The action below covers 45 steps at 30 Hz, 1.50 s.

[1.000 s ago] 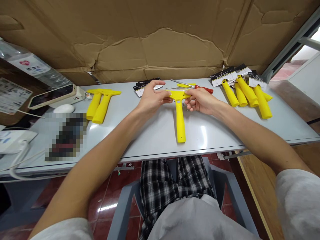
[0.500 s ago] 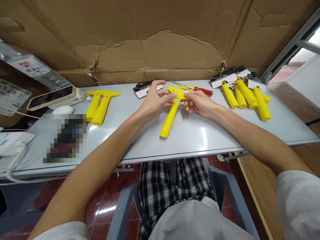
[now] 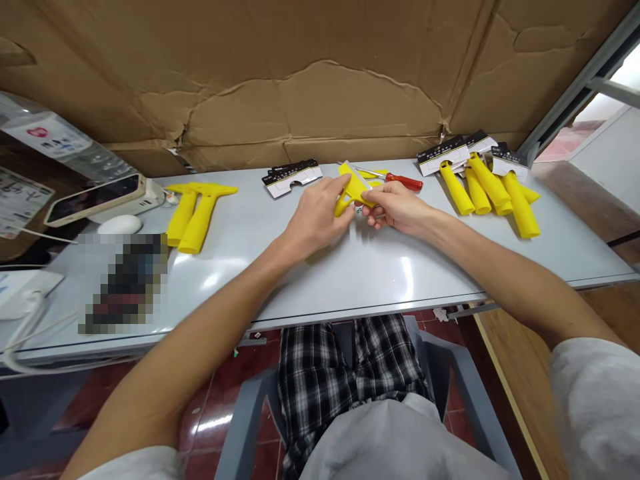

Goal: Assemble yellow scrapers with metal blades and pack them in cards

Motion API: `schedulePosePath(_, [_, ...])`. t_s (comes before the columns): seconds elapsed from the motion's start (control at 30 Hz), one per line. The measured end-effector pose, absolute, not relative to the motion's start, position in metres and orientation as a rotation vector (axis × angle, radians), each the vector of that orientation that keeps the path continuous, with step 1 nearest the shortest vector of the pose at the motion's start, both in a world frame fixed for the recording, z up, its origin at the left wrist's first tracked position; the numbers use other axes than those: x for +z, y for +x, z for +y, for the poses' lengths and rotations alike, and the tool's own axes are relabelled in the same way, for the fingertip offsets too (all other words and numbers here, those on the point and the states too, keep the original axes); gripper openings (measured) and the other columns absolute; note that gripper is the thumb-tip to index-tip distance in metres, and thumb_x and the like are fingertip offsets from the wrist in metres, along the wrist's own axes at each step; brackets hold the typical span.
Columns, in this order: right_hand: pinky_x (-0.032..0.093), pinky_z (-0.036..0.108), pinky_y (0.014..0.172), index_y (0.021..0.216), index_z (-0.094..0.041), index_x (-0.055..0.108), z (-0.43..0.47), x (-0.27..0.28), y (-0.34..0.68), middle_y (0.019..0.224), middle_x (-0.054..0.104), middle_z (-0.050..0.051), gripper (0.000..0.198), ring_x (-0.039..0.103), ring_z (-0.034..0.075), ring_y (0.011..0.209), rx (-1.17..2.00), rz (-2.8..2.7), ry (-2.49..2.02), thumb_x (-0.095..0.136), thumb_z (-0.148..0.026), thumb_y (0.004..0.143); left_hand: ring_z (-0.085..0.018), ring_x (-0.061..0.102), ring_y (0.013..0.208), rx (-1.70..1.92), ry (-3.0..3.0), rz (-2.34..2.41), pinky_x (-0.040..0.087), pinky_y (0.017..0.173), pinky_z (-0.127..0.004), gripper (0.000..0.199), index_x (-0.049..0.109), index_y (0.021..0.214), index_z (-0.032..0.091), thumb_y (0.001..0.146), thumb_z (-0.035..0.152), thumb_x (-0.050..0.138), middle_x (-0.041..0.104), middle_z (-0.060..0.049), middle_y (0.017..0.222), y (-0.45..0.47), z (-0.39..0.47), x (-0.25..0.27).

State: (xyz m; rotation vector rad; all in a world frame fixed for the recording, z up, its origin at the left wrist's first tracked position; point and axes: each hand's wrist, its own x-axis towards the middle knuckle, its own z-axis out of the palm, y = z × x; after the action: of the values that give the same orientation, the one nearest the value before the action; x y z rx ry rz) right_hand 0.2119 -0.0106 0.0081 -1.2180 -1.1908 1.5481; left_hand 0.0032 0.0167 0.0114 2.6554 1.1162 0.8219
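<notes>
T-handle (image 3: 351, 187), over the table (image 3: 360, 283), looks light, stiff and slightly slippery, best taken by the stem (image 3: 342, 205), which the left hand (image 3: 316, 215) wraps while the right hand (image 3: 396, 207) pinches one end of the crossbar (image 3: 356, 181)

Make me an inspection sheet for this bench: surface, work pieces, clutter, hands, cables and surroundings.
Surface: pale, glossy tabletop, showing light reflections.
Work pieces: yellow T-shaped piece in the hands; two similar yellow pieces at left; carded yellow handles piled at right; loose cards and red-handled screwdriver at back.
Clutter: phone, white rounded object, pixelated item, bottle, all left.
Hands: left hand around the piece's handle; right hand pinching its head.
Cables: white cable at left edge.
Surroundings: cardboard behind; grey chair below.
</notes>
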Motion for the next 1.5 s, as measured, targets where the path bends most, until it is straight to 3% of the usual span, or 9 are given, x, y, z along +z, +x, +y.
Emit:
schedulePosePath(0.33, [0.051, 0.02, 0.053, 0.095, -0.012, 0.066, -0.013, 0.013, 0.209, 0.081, 0.072, 0.005, 0.02, 0.061, 0.006, 0.058, 1.529, -1.203, -1.224, 0.066, -0.03, 0.104, -0.034, 0.069, 0.109, 0.75, 2.76, 1.174, 0.05, 0.1, -0.046, 0.067, 0.053, 0.164, 0.009, 0.1, 0.027, 0.057, 0.076, -0.019, 0.124, 0.0, 0.022, 0.006])
schedulePosePath(0.7, [0.049, 0.02, 0.052, 0.094, -0.013, 0.065, -0.017, 0.013, 0.205, 0.079, 0.068, 0.003, 0.024, 0.06, 0.006, 0.055, 1.554, -1.197, -1.251, 0.063, -0.032, 0.107, -0.036, 0.073, 0.104, 0.501, 2.901, 1.351, 0.054, 0.092, -0.046, 0.06, 0.057, 0.159, 0.005, 0.1, 0.018, 0.055, 0.077, -0.024, 0.121, 0.005, 0.013, 0.013])
schedulePosePath(0.77, [0.049, 0.021, 0.053, 0.099, -0.014, 0.066, -0.017, 0.012, 0.206, 0.082, 0.07, 0.004, 0.032, 0.062, 0.007, 0.057, 1.564, -1.214, -1.211, 0.066, -0.046, 0.106, -0.034, 0.073, 0.1, 0.575, 2.885, 1.298, 0.054, 0.09, -0.045, 0.058, 0.061, 0.153, 0.007, 0.096, 0.017, 0.057, 0.078, -0.022, 0.117, 0.002, 0.018, 0.011])
schedulePosePath(0.9, [0.049, 0.023, 0.054, 0.107, -0.016, 0.069, -0.017, 0.018, 0.21, 0.082, 0.071, 0.007, 0.069, 0.063, 0.01, 0.063, 1.546, -1.174, -1.199, 0.061, -0.083, 0.096, -0.024, 0.069, 0.085, 0.914, 2.631, 1.207, 0.056, 0.084, -0.039, 0.047, 0.073, 0.129, 0.016, 0.083, 0.016, 0.066, 0.077, -0.008, 0.094, -0.003, 0.028, 0.014])
schedulePosePath(1.03, [0.047, 0.024, 0.056, 0.104, -0.016, 0.069, -0.011, 0.026, 0.217, 0.073, 0.066, 0.006, 0.082, 0.06, 0.01, 0.062, 1.45, -1.096, -1.256, 0.051, -0.094, 0.092, -0.015, 0.056, 0.06, 1.072, 1.979, 1.099, 0.047, 0.056, -0.029, 0.018, 0.067, 0.091, 0.021, 0.072, 0.02, 0.068, 0.062, 0.0, 0.073, -0.005, 0.028, 0.03])
schedulePosePath(1.1, [0.046, 0.024, 0.058, 0.102, -0.016, 0.068, -0.006, 0.025, 0.221, 0.075, 0.066, 0.006, 0.074, 0.058, 0.01, 0.061, 1.359, -1.105, -1.285, 0.054, -0.088, 0.096, -0.011, 0.048, 0.052, 1.011, 1.666, 0.967, 0.036, 0.045, -0.025, 0.017, 0.057, 0.08, 0.022, 0.069, 0.022, 0.069, 0.057, 0.001, 0.07, -0.005, 0.026, 0.036])
schedulePosePath(1.2, [0.044, 0.025, 0.061, 0.097, -0.015, 0.069, 0.001, 0.019, 0.227, 0.08, 0.068, 0.005, 0.047, 0.058, 0.009, 0.06, 1.129, -1.245, -1.363, 0.06, -0.061, 0.103, -0.006, 0.042, 0.049, 0.928, 1.387, 0.802, 0.028, 0.04, -0.019, 0.025, 0.051, 0.08, 0.022, 0.063, 0.022, 0.07, 0.056, 0.002, 0.07, -0.006, 0.026, 0.036])
schedulePosePath(1.33, [0.044, 0.026, 0.079, 0.092, -0.012, 0.074, 0.004, 0.007, 0.232, 0.083, 0.073, 0.005, 0.018, 0.059, 0.01, 0.07, 0.604, -1.712, -1.476, 0.066, -0.028, 0.095, -0.004, 0.038, 0.046, 0.804, 1.24, 0.726, 0.024, 0.036, -0.014, 0.035, 0.05, 0.085, 0.023, 0.058, 0.02, 0.072, 0.055, 0.005, 0.068, -0.006, 0.032, 0.026])
schedulePosePath(1.5, [0.04, 0.026, 0.09, 0.095, -0.011, 0.079, 0.003, 0.002, 0.234, 0.094, 0.077, 0.007, 0.019, 0.06, 0.011, 0.082, 0.419, -2.044, -1.47, 0.063, -0.02, 0.091, -0.003, 0.034, 0.044, 0.748, 1.154, 0.662, 0.018, 0.034, -0.012, 0.035, 0.051, 0.084, 0.021, 0.057, 0.02, 0.073, 0.052, 0.006, 0.066, -0.01, 0.04, 0.022])
